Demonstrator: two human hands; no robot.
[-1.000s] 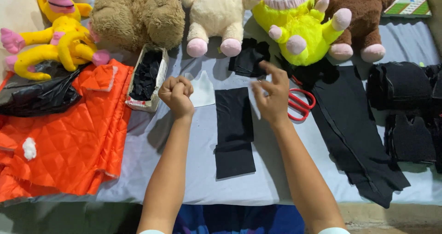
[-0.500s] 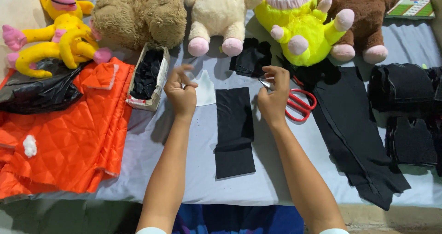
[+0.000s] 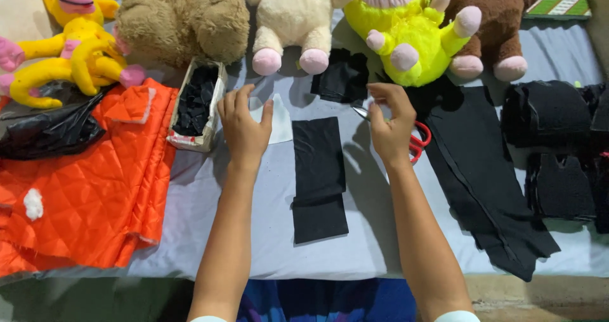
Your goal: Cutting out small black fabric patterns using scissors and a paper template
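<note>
Worktop (image 3: 266, 233), grey cloth cover, seen from above.

My left hand (image 3: 243, 127): fingers spread and lifted, holding nothing, fingertips over a small white cut piece (image 3: 279, 122) that lies flat just beside the top of the black fabric strip.

My right hand (image 3: 390, 127): fingers loosely curled and part open, thumb and forefinger drawn toward each other; whether anything thin is pinched there I cannot tell. It hovers over the red-handled scissors (image 3: 417, 141), which lie on the worktop with the blades pointing toward the strip.

Black fabric strip (image 3: 318, 177): long rectangle, flat, between my two forearms, its lower part overlapped by a second layer.

Cardboard box (image 3: 198, 106): open, filled with black scraps, just left of my left hand.

Orange quilted fabric (image 3: 82, 189): large piece, far left, a tuft of white stuffing (image 3: 33, 203) on it.

Black plastic bag (image 3: 47, 128): crumpled, above the orange piece.

Long black fabric piece (image 3: 482, 176): right of my right arm; stacked black cut pieces (image 3: 558, 151) further right.

Back row, left to right: yellow plush toy (image 3: 70, 49), tan plush bear (image 3: 181, 21), cream plush toy (image 3: 292, 18), bright yellow-green plush toy (image 3: 406, 37), brown plush toy (image 3: 495, 24).
</note>
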